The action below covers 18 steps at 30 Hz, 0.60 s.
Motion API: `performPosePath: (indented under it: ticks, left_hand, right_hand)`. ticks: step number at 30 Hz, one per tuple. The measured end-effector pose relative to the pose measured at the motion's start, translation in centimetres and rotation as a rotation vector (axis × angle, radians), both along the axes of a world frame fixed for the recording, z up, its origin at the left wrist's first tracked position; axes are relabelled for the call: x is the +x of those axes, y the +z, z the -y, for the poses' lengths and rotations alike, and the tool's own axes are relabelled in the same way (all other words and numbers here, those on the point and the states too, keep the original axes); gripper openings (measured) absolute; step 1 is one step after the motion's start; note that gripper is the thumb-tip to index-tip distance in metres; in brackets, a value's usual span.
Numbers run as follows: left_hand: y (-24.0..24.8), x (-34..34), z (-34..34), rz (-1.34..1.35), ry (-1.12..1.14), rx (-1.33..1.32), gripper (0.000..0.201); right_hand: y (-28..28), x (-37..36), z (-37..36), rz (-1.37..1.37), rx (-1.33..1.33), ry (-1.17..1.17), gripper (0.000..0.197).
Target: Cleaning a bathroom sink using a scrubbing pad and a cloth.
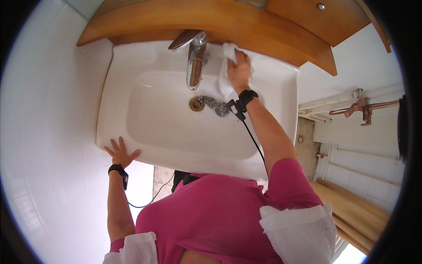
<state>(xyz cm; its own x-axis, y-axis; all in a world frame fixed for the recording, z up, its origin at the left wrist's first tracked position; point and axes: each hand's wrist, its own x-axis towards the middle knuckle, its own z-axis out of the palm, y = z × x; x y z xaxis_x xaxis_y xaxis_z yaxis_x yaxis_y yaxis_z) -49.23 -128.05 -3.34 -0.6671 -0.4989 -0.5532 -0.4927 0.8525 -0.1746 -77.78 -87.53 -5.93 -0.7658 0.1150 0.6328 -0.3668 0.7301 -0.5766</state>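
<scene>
My right hand reaches to the back right of a white washbasin. Its fingers press a crumpled white cloth against the basin's rear ledge, close under the wooden front. The fingertips are partly hidden by the hand and cloth. At the basin's front left corner my left hand rests on the rim, fingers spread, holding nothing. Left of the cloth stands a chrome tap. Below its spout lies the brass-coloured drain, and from it a grey, twisted, mesh-like strand stretches right along the basin floor.
An orange-brown wooden cabinet overhangs the basin's back edge. White tiled wall runs along the left. Copper-coloured and white pipes are on the right. A black cable trails from the band on my right wrist.
</scene>
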Motion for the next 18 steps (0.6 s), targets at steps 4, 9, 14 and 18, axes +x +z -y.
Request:
performPosePath:
  ticks: [4, 9, 14, 18]
  left_hand:
    - [-0.2, 0.1, 0.2, -0.018, -0.018, -0.016, 0.11]
    - [2.1, -0.6, -1.5, -0.022, 0.039, 0.027, 0.105]
    - [1.9, -0.5, -1.6, -0.041, 0.049, 0.047, 0.103]
    - [-0.1, 0.2, -0.1, -0.05, 0.011, -0.006, 0.106]
  right_hand:
    - [3.3, -0.8, 2.5, -0.061, 0.146, 0.236, 0.047]
    - [2.9, -2.2, 2.2, -0.021, 0.457, 0.318, 0.047]
    - [3.7, -2.6, 2.2, -0.095, 0.826, 0.212, 0.033]
    - [4.4, -2.2, 1.3, -0.079, 0.903, 0.186, 0.034]
